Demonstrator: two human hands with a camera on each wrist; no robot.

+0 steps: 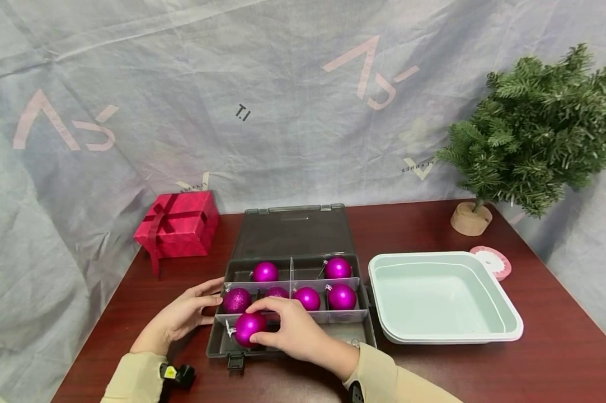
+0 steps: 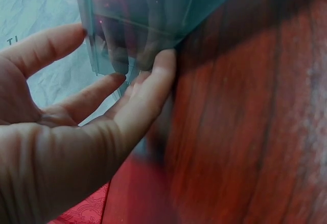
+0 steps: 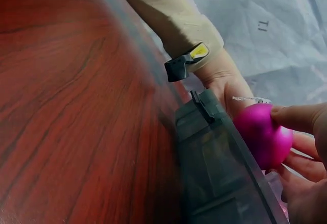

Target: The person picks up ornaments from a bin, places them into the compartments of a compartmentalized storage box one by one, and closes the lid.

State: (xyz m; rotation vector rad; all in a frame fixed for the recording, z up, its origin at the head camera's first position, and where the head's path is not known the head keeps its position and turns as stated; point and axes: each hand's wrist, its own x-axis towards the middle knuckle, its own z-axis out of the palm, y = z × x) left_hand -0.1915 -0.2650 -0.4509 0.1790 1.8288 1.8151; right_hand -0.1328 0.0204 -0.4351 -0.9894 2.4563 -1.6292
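Head view, right hand (image 1: 296, 330): pinches one ball (image 1: 250, 329) at the front left of the box (image 1: 348, 329).
Left hand (image 1: 188, 312): loosely spread against box's left wall.
Other balls (image 1: 306, 299): six, in middle and back rows.
Tub (image 1: 444, 296): right of box.

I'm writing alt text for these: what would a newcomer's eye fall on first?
Probably the bright magenta balls in the open divided box near the table's middle, with one ball pinched in the right hand at its front. After that, likely the bushy green tree at far right, then the red gift box at back left.
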